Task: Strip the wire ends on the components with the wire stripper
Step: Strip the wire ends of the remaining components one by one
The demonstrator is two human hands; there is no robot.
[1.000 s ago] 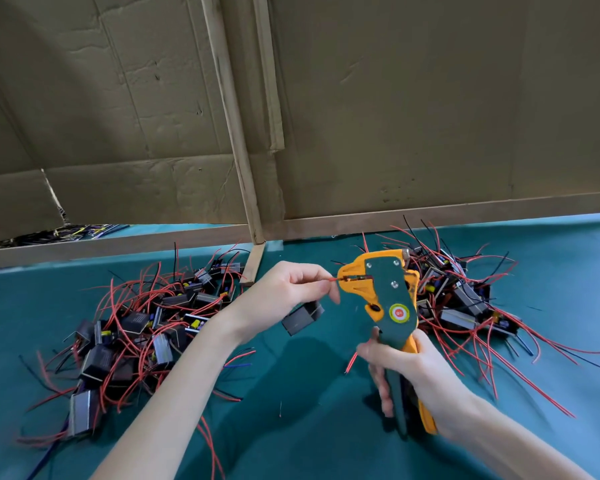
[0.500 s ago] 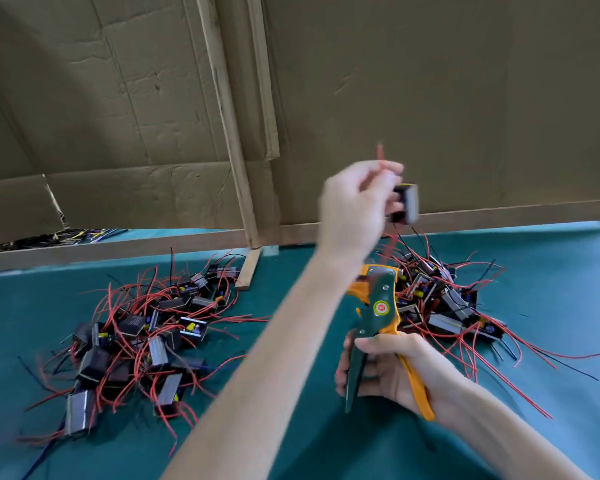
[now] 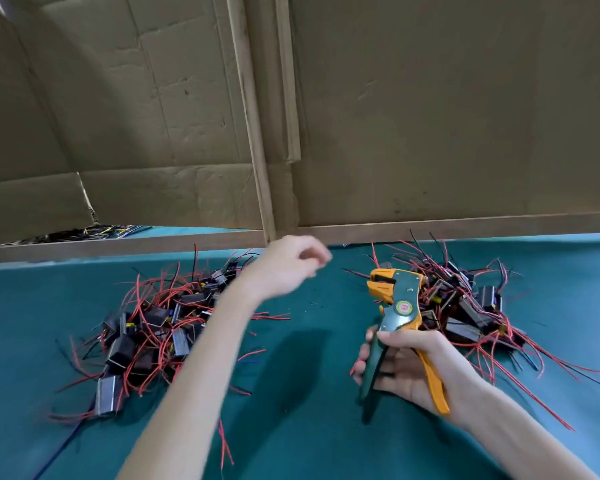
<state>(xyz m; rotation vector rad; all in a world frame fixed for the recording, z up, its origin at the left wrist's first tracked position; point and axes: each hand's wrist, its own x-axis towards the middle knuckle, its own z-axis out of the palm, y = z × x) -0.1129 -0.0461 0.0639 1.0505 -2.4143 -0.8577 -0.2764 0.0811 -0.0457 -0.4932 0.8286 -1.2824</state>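
The components lie loose in two heaps on the teal surface (image 3: 309, 427). The left heap (image 3: 160, 327) sits under and outward of the left forearm, and the right heap (image 3: 465, 306) just beyond the right hand (image 3: 406, 368). That hand grips the handles of the orange-and-green wire stripper (image 3: 399, 306), head up. The left hand (image 3: 288, 268), blurred, hangs with loosely curled fingers and nothing visible in them. Half a second ago it was raised high, pinching a component; now it is lower and without it.
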